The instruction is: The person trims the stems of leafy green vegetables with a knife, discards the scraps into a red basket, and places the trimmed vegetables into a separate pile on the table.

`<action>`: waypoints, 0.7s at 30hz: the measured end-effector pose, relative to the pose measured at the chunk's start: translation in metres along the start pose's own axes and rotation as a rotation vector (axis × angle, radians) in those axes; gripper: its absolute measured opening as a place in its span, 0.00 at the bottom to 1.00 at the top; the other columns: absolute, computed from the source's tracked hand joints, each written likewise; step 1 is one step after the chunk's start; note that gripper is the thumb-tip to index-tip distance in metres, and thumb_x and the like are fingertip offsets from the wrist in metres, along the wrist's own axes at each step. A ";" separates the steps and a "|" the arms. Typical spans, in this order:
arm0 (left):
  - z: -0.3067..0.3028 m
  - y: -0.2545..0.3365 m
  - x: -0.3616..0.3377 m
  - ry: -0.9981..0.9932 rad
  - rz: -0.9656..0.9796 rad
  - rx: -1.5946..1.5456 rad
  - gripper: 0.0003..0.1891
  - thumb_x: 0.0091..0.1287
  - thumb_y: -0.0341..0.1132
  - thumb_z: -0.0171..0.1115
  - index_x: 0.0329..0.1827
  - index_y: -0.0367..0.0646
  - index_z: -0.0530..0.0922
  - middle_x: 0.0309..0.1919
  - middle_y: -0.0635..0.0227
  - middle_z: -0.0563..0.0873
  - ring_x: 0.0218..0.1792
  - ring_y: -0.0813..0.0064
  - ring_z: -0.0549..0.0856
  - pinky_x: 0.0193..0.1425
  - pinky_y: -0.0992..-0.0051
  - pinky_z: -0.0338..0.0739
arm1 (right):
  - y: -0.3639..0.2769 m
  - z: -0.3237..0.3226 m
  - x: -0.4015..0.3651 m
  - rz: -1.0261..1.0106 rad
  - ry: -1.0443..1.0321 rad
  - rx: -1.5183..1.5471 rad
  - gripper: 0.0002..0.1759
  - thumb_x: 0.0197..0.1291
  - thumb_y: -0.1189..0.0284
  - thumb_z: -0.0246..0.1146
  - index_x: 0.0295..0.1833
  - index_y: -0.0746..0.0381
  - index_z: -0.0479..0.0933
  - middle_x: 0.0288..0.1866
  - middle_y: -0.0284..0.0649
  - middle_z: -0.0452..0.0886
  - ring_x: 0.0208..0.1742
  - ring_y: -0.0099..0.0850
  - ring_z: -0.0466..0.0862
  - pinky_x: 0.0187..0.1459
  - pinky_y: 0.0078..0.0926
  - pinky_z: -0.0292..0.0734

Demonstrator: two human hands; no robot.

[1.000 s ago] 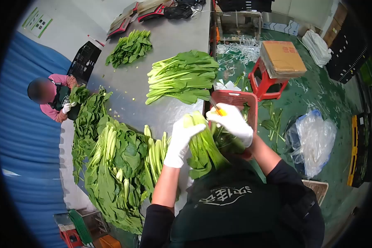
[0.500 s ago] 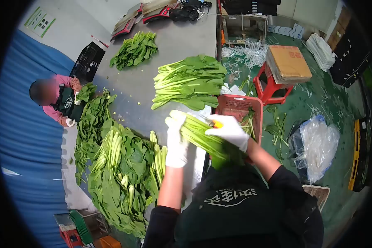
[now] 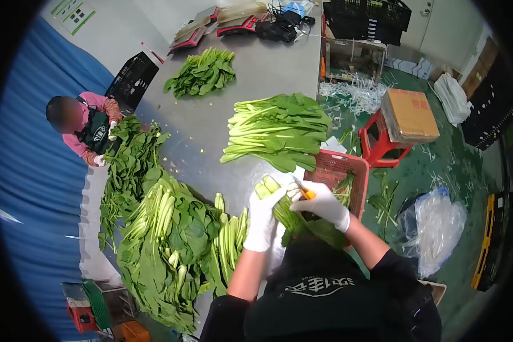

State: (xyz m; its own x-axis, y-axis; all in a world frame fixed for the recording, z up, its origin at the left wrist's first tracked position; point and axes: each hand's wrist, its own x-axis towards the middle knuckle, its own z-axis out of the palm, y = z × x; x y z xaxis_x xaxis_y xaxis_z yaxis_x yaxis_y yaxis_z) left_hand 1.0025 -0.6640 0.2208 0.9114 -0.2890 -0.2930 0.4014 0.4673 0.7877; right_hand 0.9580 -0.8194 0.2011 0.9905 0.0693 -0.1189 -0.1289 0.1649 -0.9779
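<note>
Both my hands wear white gloves. My left hand [image 3: 263,219] is wrapped round a bunch of leafy greens [image 3: 284,212], its pale stem ends pointing up and its leaves toward my apron. In my right hand [image 3: 324,206], just right of the bunch, is a small knife with an orange handle [image 3: 308,194], its blade toward the stem ends. Beyond my hands a neat row of greens [image 3: 273,128] lies on the metal table [image 3: 196,122]. A big heap of greens [image 3: 171,245] lies to the left, with loose stalks [image 3: 230,236] beside my left forearm.
A red basket [image 3: 359,185] sits right of my hands. A carton [image 3: 410,114] rests on a red stool [image 3: 382,148]. At the left a person [image 3: 91,128] handles more greens [image 3: 131,159]. Red scales [image 3: 242,24] and a small pile of greens [image 3: 202,73] are at the table's far end.
My right hand has drawn away from the stems and now shows the knife blade beside them. The bunch is tilted more steeply in my left hand. The view has shifted a little.
</note>
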 end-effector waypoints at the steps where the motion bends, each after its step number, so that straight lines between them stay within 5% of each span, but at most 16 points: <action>1: 0.006 0.004 -0.003 -0.019 0.013 -0.006 0.12 0.58 0.22 0.64 0.45 0.35 0.77 0.36 0.63 0.83 0.34 0.73 0.84 0.42 0.75 0.80 | 0.002 0.006 0.003 -0.027 0.021 -0.003 0.16 0.51 0.73 0.70 0.46 0.66 0.80 0.32 0.31 0.79 0.31 0.16 0.74 0.35 0.17 0.72; 3: -0.001 -0.010 0.003 0.025 -0.004 0.017 0.13 0.58 0.23 0.65 0.46 0.35 0.78 0.37 0.65 0.83 0.35 0.74 0.83 0.42 0.76 0.79 | 0.015 0.008 0.011 -0.183 0.108 -0.118 0.15 0.50 0.74 0.71 0.44 0.65 0.80 0.30 0.28 0.77 0.31 0.15 0.73 0.34 0.17 0.71; 7: -0.015 -0.008 0.005 -0.011 -0.093 0.177 0.13 0.57 0.24 0.65 0.46 0.36 0.78 0.37 0.66 0.83 0.35 0.75 0.83 0.42 0.77 0.78 | 0.009 -0.023 0.010 -0.003 0.011 -0.213 0.10 0.52 0.74 0.70 0.39 0.66 0.80 0.29 0.31 0.80 0.32 0.17 0.75 0.36 0.19 0.72; 9: -0.034 -0.005 0.012 -0.232 -0.250 0.365 0.14 0.56 0.25 0.66 0.46 0.36 0.78 0.37 0.65 0.83 0.34 0.76 0.82 0.41 0.77 0.77 | 0.017 -0.049 0.009 -0.112 -0.007 -0.357 0.10 0.50 0.76 0.69 0.39 0.65 0.81 0.29 0.37 0.81 0.30 0.23 0.79 0.35 0.22 0.74; 11: -0.050 0.007 0.015 -0.288 -0.340 0.297 0.16 0.55 0.25 0.66 0.47 0.35 0.77 0.36 0.65 0.83 0.33 0.75 0.82 0.41 0.75 0.78 | 0.033 -0.082 0.006 -0.190 0.153 -0.761 0.12 0.48 0.74 0.69 0.40 0.65 0.81 0.30 0.44 0.81 0.32 0.34 0.82 0.37 0.28 0.75; 13: -0.069 0.017 0.034 -0.268 -0.335 0.065 0.16 0.57 0.25 0.65 0.48 0.35 0.75 0.35 0.64 0.82 0.35 0.72 0.83 0.42 0.73 0.79 | 0.051 -0.113 0.000 0.050 0.341 -0.711 0.14 0.47 0.71 0.68 0.42 0.64 0.81 0.34 0.48 0.81 0.36 0.42 0.82 0.40 0.32 0.75; 16: -0.052 0.044 0.080 0.131 -0.135 -0.309 0.13 0.60 0.28 0.64 0.47 0.37 0.74 0.34 0.65 0.81 0.38 0.68 0.82 0.46 0.71 0.79 | 0.075 -0.134 -0.015 0.027 0.542 -1.045 0.19 0.49 0.68 0.69 0.47 0.65 0.80 0.38 0.47 0.81 0.40 0.45 0.81 0.44 0.32 0.76; 17: -0.047 0.053 0.106 0.228 -0.062 -0.428 0.12 0.61 0.29 0.64 0.45 0.38 0.74 0.35 0.65 0.81 0.39 0.68 0.82 0.48 0.71 0.78 | 0.084 -0.133 -0.019 0.024 0.546 -1.049 0.19 0.49 0.68 0.69 0.47 0.65 0.80 0.38 0.47 0.81 0.40 0.45 0.81 0.44 0.32 0.76; 19: -0.053 0.060 0.160 0.021 0.083 -0.527 0.10 0.62 0.32 0.64 0.42 0.39 0.74 0.37 0.65 0.81 0.39 0.69 0.81 0.48 0.69 0.78 | 0.119 -0.139 -0.030 0.058 0.705 -0.890 0.21 0.52 0.71 0.69 0.52 0.68 0.78 0.44 0.47 0.82 0.44 0.37 0.82 0.50 0.26 0.74; 21: -0.056 0.063 0.227 0.221 0.008 -0.656 0.11 0.64 0.35 0.63 0.43 0.40 0.75 0.39 0.65 0.80 0.42 0.71 0.80 0.49 0.69 0.77 | 0.163 -0.147 -0.042 0.158 0.644 -0.507 0.18 0.56 0.72 0.67 0.51 0.69 0.78 0.42 0.44 0.84 0.42 0.29 0.82 0.47 0.25 0.76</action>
State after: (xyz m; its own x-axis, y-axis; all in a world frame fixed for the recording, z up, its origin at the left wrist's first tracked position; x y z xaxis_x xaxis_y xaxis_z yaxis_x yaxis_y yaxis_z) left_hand 1.2401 -0.6538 0.1735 0.8836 -0.1389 -0.4472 0.3030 0.8978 0.3198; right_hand 0.9026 -0.9398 0.0210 0.8160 -0.5474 -0.1857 -0.3840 -0.2733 -0.8820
